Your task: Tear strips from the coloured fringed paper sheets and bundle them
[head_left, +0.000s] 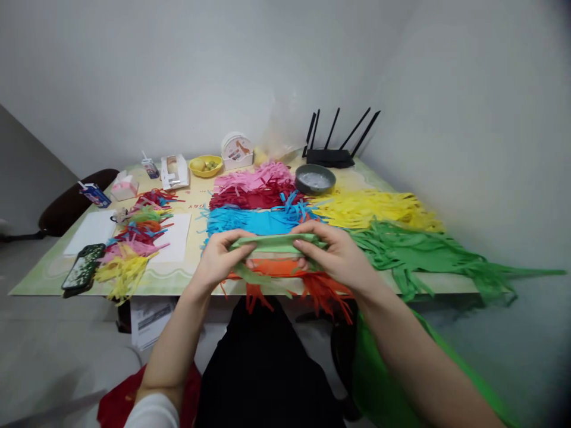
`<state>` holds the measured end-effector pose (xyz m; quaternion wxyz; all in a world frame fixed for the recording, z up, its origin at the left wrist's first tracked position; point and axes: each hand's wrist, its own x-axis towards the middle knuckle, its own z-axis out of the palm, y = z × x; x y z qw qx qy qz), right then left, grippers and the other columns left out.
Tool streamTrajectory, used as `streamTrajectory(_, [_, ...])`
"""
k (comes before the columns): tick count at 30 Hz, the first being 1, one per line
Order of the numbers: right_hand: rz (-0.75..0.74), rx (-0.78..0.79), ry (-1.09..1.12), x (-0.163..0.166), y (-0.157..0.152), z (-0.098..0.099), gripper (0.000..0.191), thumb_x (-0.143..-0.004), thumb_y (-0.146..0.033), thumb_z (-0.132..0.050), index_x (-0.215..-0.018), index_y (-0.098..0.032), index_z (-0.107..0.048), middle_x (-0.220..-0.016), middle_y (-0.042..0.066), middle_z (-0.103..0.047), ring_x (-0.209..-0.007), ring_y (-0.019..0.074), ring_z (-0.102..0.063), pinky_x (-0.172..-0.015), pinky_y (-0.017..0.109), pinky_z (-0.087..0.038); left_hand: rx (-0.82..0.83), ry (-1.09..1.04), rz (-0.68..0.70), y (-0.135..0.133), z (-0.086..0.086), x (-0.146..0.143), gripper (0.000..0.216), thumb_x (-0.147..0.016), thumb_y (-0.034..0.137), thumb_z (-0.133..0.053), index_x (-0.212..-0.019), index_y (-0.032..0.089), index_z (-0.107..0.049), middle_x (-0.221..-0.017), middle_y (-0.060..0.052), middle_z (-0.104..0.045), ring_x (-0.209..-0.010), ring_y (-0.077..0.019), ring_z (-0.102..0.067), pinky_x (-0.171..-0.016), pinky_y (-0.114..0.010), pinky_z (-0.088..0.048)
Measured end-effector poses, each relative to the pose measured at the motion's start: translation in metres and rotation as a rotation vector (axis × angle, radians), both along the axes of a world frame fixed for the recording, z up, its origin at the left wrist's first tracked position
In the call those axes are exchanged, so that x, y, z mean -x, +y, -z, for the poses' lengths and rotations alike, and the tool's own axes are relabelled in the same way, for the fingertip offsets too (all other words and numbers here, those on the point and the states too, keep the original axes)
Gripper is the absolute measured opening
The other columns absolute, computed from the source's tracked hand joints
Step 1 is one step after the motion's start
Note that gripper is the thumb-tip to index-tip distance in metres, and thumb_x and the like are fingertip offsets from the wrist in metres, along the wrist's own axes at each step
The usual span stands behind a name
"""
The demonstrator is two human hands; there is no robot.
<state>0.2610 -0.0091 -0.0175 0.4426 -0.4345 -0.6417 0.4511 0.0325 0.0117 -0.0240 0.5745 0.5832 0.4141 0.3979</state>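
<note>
My left hand point(220, 260) and my right hand point(336, 254) are both closed on a folded bundle of light green paper strips point(279, 242), held just above the table's near edge. Loose ends of that bundle hang below my hands. Under it lies a pile of orange strips point(285, 268) whose fringes droop over the edge. Behind it sit blue strips point(254, 221), dark red strips point(250, 197) and pink strips point(254, 178).
Yellow strips point(375, 209) and dark green strips point(423, 252) cover the right side. A mixed pile of strips point(134, 238), a phone point(83, 268) and white sheets point(91, 230) lie left. A grey bowl point(314, 178), router point(332, 156), yellow fruit bowl point(205, 165) and cartons stand behind.
</note>
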Motion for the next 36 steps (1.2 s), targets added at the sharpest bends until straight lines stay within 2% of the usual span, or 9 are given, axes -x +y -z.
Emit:
streamTrajectory(5, [-0.012, 0.068, 0.292, 0.005, -0.004, 0.029, 0.027, -0.079, -0.044, -0.069, -0.084, -0.020, -0.058, -0.064, -0.002, -0.062, -0.051, 0.0121, -0.062, -0.051, 0.024, -0.053, -0.104, -0.154, 0.045, -0.004, 0.012, 0.006, 0.010, -0.079, 0.022, -0.065, -0.083, 0.017, -0.073, -0.061, 0.000, -0.063, -0.058, -0.0129, -0.064, -0.062, -0.026, -0.053])
streamTrajectory(9, [-0.038, 0.031, 0.327, 0.004, -0.006, 0.041, 0.029, -0.083, -0.046, -0.066, -0.076, -0.020, -0.056, -0.067, -0.001, -0.061, -0.052, 0.0111, -0.060, -0.052, 0.024, -0.051, -0.267, -0.095, 0.071, -0.007, 0.016, 0.010, 0.020, -0.075, 0.006, -0.058, -0.071, 0.018, -0.074, -0.070, -0.002, -0.063, -0.069, -0.0124, -0.062, -0.068, -0.025, -0.049])
streamTrajectory(14, [-0.049, -0.077, 0.249, 0.002, -0.007, 0.041, 0.024, -0.089, -0.039, -0.058, -0.075, -0.018, -0.058, -0.073, 0.001, -0.056, -0.056, 0.0108, -0.056, -0.055, 0.025, -0.049, -0.317, 0.013, 0.080, -0.008, 0.013, 0.013, 0.023, -0.072, 0.003, -0.053, -0.067, 0.017, -0.071, -0.076, -0.004, -0.062, -0.076, -0.0152, -0.059, -0.071, -0.027, -0.046])
streamTrajectory(18, [-0.008, -0.136, 0.136, 0.002, -0.009, 0.039, 0.022, -0.089, -0.036, -0.054, -0.081, -0.017, -0.060, -0.080, 0.003, -0.058, -0.063, 0.0123, -0.057, -0.058, 0.025, -0.047, -0.358, 0.079, 0.077, -0.010, 0.010, 0.010, 0.011, -0.081, 0.018, -0.057, -0.075, 0.016, -0.066, -0.080, -0.005, -0.061, -0.084, -0.0186, -0.058, -0.075, -0.029, -0.044])
streamTrajectory(23, [0.100, -0.317, -0.157, 0.003, -0.018, 0.033, 0.018, -0.089, -0.031, -0.057, -0.075, -0.019, -0.058, -0.075, 0.003, -0.062, -0.071, 0.0162, -0.060, -0.069, 0.028, -0.047, -0.408, 0.234, -0.034, -0.011, 0.010, 0.004, 0.016, -0.081, 0.029, -0.067, -0.079, 0.018, -0.056, -0.081, -0.002, -0.058, -0.078, -0.0154, -0.056, -0.073, -0.026, -0.044])
streamTrajectory(26, [0.202, -0.357, -0.321, 0.005, -0.024, 0.028, 0.011, -0.089, -0.025, -0.058, -0.098, -0.020, -0.061, -0.096, 0.007, -0.069, -0.086, 0.0180, -0.065, -0.078, 0.029, -0.049, -0.465, 0.346, -0.052, -0.011, 0.011, 0.002, 0.024, -0.084, 0.029, -0.065, -0.104, 0.019, -0.058, -0.094, -0.004, -0.062, -0.086, -0.0168, -0.059, -0.077, -0.027, -0.045])
streamTrajectory(29, [0.237, -0.350, -0.380, 0.006, -0.026, 0.026, 0.018, -0.090, -0.023, -0.056, -0.107, -0.019, -0.061, -0.105, 0.009, -0.069, -0.094, 0.0197, -0.065, -0.082, 0.031, -0.049, -0.508, 0.430, -0.021, -0.013, 0.010, 0.001, 0.015, -0.088, 0.028, -0.060, -0.099, 0.019, -0.062, -0.090, -0.004, -0.065, -0.083, -0.0169, -0.060, -0.077, -0.027, -0.045])
streamTrajectory(32, [0.226, -0.309, -0.310, 0.004, -0.026, 0.027, 0.008, -0.089, -0.025, -0.058, -0.086, -0.019, -0.063, -0.086, 0.005, -0.069, -0.083, 0.0182, -0.065, -0.076, 0.029, -0.050, -0.432, 0.391, -0.018, -0.016, 0.008, -0.001, 0.014, -0.088, 0.029, -0.060, -0.081, 0.017, -0.060, -0.079, -0.003, -0.066, -0.076, -0.0158, -0.061, -0.071, -0.026, -0.046])
streamTrajectory(36, [0.165, -0.099, -0.039, 0.005, -0.029, 0.033, 0.013, -0.089, -0.031, -0.061, -0.084, -0.019, -0.062, -0.074, 0.002, -0.069, -0.067, 0.0153, -0.066, -0.065, 0.027, -0.053, -0.150, 0.083, 0.088, -0.023, 0.009, -0.003, 0.020, -0.091, 0.032, -0.058, -0.081, 0.019, -0.048, -0.072, -0.001, -0.070, -0.063, -0.0149, -0.067, -0.063, -0.026, -0.050])
